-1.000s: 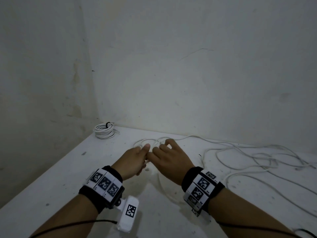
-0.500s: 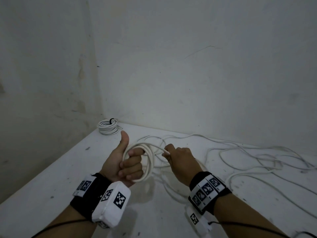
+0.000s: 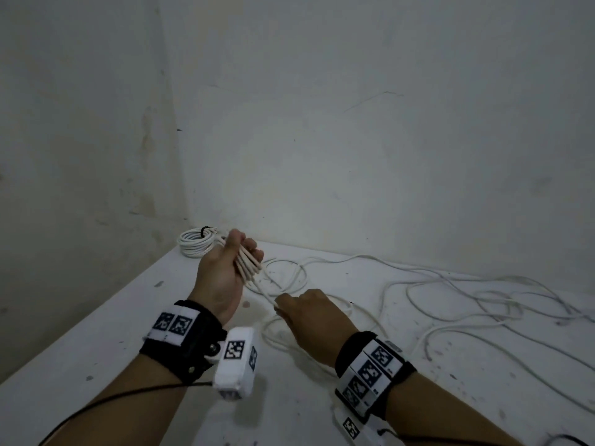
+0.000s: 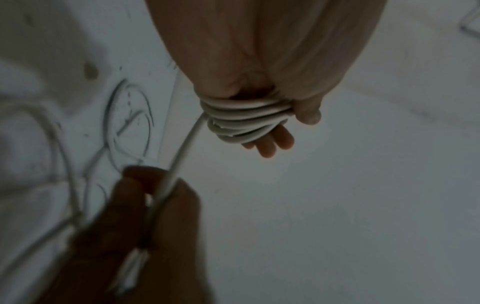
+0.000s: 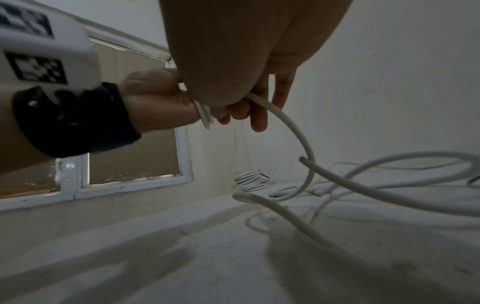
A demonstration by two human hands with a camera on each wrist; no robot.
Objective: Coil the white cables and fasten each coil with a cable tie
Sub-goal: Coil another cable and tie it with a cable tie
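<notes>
Several more turns of white cable [image 3: 248,263] now sit bunched in the left hand [image 3: 222,275], which has lifted off the table [image 3: 96,342] since half a second ago, fingers wrapped round the bundle. Lower, the right hand [image 3: 309,313] pinches the strand running out of it, seemingly between thumb and forefinger. One finished coil [image 3: 196,244], tied black, lies in the corner.

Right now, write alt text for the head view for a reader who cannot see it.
A person's left hand grips a bunch of white cable loops while the right hand pinches the strand running down from it. Loose white cable sprawls over the white table; a finished coil with a black tie sits in the corner.
</notes>
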